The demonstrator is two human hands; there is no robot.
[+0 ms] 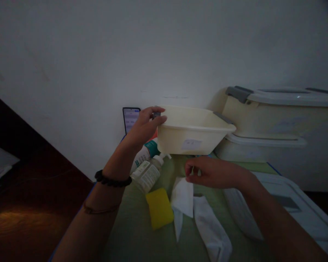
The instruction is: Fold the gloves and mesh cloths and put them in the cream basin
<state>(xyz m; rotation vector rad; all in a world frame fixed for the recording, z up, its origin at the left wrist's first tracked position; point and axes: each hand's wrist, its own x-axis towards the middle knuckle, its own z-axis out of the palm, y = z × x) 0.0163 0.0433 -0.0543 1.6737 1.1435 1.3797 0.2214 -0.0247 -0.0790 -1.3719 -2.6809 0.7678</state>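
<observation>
We see the left hand (149,122) gripping the left end of the open cream bin (168,140), the thumb and fingers closed about its gray handle. The bin stands at the far side of the green table (133,233), near the wall; its front side hides its floor from us, and the writing on its label (191,144) is too blurred to read. In front of the bin, the right hand (210,171) has its fingers curled at the top of a white sheet (183,198); we cannot tell whether they pinch it or only touch it. A pale pointed piece (178,223) shows beneath the sheet, mostly covered. Farther forward of the bin lie a yellow sponge (160,208) and a white sock-like cloth (211,227), its shape hard for us to make out.

Left of the bin, a phone (129,119) leans upright, partly behind the left hand. Nearer the bin's left front corner are a pump bottle (147,175) and a teal-labeled bottle (142,156), the latter partly hidden by the forearm. Right of the bin, stacked lidded boxes (273,118) run out of view.
</observation>
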